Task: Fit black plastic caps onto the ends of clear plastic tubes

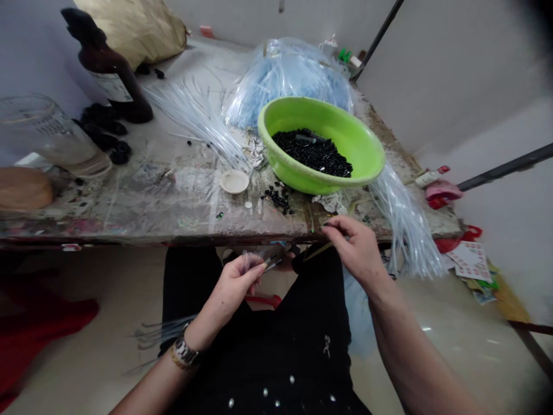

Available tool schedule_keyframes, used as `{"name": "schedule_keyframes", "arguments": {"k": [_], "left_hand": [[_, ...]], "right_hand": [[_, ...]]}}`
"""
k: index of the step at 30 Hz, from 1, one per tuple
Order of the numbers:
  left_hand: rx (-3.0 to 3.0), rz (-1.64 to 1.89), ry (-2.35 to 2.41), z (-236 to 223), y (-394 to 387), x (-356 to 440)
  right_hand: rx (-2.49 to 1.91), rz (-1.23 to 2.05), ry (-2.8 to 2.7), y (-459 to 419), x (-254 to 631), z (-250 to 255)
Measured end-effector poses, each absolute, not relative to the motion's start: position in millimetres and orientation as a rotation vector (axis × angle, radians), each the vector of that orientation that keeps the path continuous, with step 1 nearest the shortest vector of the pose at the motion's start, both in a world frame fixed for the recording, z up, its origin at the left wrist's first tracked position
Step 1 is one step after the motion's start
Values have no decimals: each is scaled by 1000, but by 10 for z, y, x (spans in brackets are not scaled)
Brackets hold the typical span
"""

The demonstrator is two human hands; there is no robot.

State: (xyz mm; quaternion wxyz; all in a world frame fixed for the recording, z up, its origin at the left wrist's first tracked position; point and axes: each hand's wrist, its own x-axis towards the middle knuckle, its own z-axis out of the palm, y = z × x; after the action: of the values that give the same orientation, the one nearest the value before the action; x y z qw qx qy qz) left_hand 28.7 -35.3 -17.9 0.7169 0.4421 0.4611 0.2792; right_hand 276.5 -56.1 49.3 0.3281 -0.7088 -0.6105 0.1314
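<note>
My left hand (233, 285) is closed around a few thin clear plastic tubes, held over my lap just below the table edge. Dark tips show at the tubes' ends (273, 263), and long pale strands (162, 331) trail out beyond my wrist. At the table's front edge my right hand (356, 248) pinches a small dark piece (327, 225) between thumb and forefinger; its exact kind is too small to make out. Behind that hand stands a green basin (319, 109) holding many small black pieces (309, 153). A loose pile of similar black pieces (279, 197) lies left of the basin.
A large bundle of clear tubes (294, 75) lies behind the basin, others (203, 121) to its left, and more (406, 225) hang over the right edge. A small white dish (234, 181), a brown bottle (114, 86) and a glass jar (56, 138) stand on the table.
</note>
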Motion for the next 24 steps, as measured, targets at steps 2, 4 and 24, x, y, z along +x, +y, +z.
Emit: {"name": "schedule_keyframes", "arguments": {"k": [2, 4, 24], "left_hand": [[993, 609, 1002, -150, -365, 287], [1013, 602, 981, -128, -380, 287], [1202, 511, 957, -4, -490, 304]], "right_hand": [[-1777, 564, -1623, -647, 2543, 471], [-1707, 705, -1636, -699, 2378, 448], [-1581, 814, -1911, -842, 2169, 321]]}}
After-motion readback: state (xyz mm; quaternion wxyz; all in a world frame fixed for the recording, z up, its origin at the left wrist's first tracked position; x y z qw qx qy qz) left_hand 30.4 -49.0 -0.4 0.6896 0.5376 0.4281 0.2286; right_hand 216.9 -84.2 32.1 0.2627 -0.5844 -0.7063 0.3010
